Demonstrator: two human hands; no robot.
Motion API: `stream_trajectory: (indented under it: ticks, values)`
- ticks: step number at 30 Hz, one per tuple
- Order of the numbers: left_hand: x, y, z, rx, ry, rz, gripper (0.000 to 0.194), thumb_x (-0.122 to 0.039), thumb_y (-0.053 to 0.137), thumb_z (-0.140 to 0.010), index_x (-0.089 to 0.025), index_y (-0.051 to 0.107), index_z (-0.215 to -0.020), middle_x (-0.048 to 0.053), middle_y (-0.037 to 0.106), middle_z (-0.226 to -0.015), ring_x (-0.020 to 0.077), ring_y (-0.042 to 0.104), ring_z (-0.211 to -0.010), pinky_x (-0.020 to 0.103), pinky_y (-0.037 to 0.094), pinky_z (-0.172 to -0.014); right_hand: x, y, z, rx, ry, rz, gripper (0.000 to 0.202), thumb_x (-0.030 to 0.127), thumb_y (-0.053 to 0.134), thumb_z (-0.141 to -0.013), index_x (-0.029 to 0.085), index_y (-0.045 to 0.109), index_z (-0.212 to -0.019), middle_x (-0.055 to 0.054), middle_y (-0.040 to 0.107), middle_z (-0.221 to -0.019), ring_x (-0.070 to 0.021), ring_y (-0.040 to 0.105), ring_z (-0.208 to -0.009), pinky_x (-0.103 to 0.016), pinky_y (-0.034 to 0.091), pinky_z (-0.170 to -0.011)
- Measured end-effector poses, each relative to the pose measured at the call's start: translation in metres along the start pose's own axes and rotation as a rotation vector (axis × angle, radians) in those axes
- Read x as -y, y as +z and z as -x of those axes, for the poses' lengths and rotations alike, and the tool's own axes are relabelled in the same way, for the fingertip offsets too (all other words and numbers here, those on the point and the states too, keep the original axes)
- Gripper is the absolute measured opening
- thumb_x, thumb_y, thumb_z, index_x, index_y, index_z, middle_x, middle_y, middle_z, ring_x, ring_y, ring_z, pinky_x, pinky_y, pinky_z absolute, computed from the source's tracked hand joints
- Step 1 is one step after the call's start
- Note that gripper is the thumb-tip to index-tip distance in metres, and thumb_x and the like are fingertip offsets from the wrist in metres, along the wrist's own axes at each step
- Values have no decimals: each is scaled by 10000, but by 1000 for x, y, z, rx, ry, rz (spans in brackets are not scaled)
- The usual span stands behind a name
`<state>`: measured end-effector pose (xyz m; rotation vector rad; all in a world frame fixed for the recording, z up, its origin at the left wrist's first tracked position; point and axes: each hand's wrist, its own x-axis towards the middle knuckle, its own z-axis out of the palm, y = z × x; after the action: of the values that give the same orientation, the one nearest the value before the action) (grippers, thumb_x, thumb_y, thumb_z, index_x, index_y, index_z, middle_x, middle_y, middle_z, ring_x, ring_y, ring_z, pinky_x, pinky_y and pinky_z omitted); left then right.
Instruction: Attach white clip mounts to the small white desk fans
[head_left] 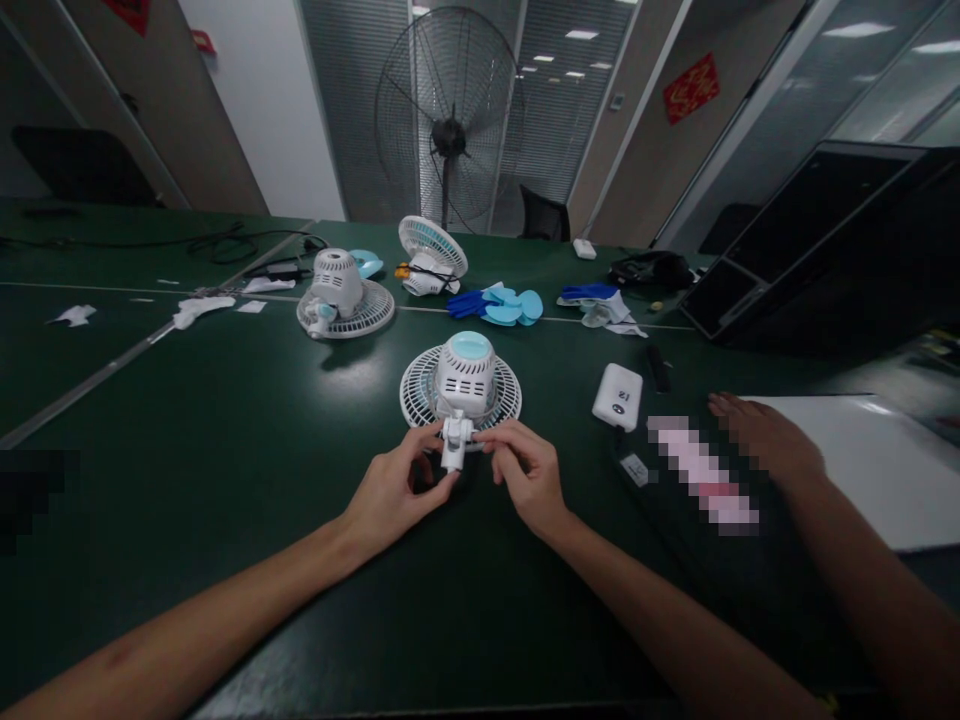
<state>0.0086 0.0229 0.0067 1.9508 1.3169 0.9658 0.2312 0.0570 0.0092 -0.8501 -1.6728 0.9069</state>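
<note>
A small white fan head (466, 375) lies grille down in front of me, with its light-blue cap on top of the motor housing. Its white neck bracket (453, 445) points toward me. My left hand (397, 490) is closed on the bracket from the left, thumb near its lower end and fingers at its upper side. From the right, my right hand (529, 475) has its fingers curled, the index fingertip against the side of the bracket's joint. Whether a small part sits under that fingertip, I cannot tell.
Behind stand two more white fan heads, one grille down (337, 290) and one tilted (433, 255). Blue gloves (469, 303), light-blue pieces (514, 306) and a white power bank (618, 396) lie around. Another person's hand (772, 440) rests beside a white board (877, 460) at right.
</note>
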Motion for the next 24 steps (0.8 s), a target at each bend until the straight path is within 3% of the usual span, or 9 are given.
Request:
stream_trajectory:
  ticks: [11,18,24]
  values:
    - [6,2,1,12,-1,-8,620,-359,677,-941,-261,401,-1488,51,721,-1157,133,677,-706,253,558,-598,-5,1,-3,-16,29,22,315,193,515,-1000,258,769,-1176,-33,640,-947,-93,546,-544,-250,423,-489]
    - [6,1,1,14,1,-26,635,-356,674,-940,-271,387,-1500,50,717,-1180,148,688,-748,277,575,-643,-13,2,-6,-47,80,56,234,181,528,-978,212,760,-969,-19,616,-881,-94,546,-528,-252,415,-491]
    - [6,2,1,3,14,-24,623,-343,673,-943,-276,395,-1496,42,723,-1148,143,686,-729,267,571,-634,-10,0,-4,-24,47,59,247,159,532,-957,212,773,-963,-29,640,-862,-112,553,-551,-260,422,-503]
